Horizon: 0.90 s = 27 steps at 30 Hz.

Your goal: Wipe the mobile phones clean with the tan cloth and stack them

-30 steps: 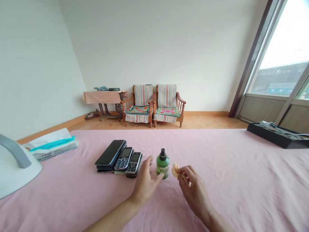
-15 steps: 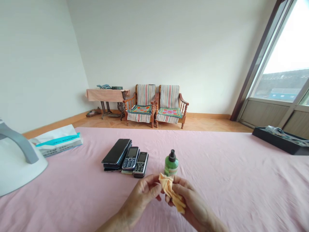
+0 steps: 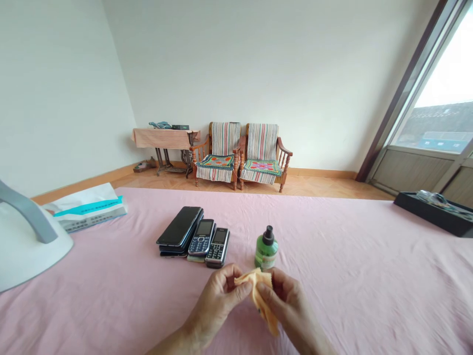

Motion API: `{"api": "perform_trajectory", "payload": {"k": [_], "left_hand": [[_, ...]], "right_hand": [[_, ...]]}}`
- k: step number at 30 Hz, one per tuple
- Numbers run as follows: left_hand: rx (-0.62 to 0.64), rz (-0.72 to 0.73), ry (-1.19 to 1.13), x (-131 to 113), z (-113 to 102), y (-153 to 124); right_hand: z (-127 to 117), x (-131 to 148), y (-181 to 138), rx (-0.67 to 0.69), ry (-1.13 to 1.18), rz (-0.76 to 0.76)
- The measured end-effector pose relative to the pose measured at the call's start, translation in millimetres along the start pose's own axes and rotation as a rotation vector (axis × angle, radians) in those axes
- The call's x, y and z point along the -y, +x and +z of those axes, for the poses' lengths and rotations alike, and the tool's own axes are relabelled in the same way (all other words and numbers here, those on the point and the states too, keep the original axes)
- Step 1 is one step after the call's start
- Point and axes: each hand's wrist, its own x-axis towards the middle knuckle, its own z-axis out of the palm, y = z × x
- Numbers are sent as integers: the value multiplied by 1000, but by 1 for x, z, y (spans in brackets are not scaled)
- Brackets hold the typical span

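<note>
A small yellow cloth [image 3: 255, 282] is pinched between both hands, its lower end hanging down. My left hand [image 3: 220, 297] is closed on its left edge, thumb on top. My right hand [image 3: 288, 301] grips the cloth's right side, with the thumb pressed on its middle. Just beyond the fingers stands a green spray bottle [image 3: 265, 252] with a black top. To the left lie several phones: a stack topped by a black smartphone [image 3: 180, 226], a dark blue keypad phone [image 3: 201, 237] and a silver-black keypad phone [image 3: 218, 247].
A pink sheet [image 3: 118, 296] covers the surface. At left are a white object with a grey handle [image 3: 31, 217] and a white packet [image 3: 88, 206]. A black tray [image 3: 432, 212] holding clear items sits at far right. Two wooden chairs [image 3: 262, 170] stand against the wall.
The cloth has been spread wider between my hands, and my right thumb has shifted onto its middle. The view has tilted slightly; the bottle and phones stay in place.
</note>
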Motion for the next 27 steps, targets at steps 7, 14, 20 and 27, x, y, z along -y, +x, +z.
{"api": "perform_trajectory", "payload": {"k": [7,14,20,27], "left_hand": [[85,-64,-157,5,2,-1],[0,-50,-279,17,-2,7],[-46,-100,-312,15,4,6],[-169,-77,-302,9,6,5]], "right_hand": [[5,-6,1,-67,113,10],[3,-11,2,-135,-51,-62],[-1,-35,11,-198,-141,-120],[-12,-17,7,-301,-335,-247]]}}
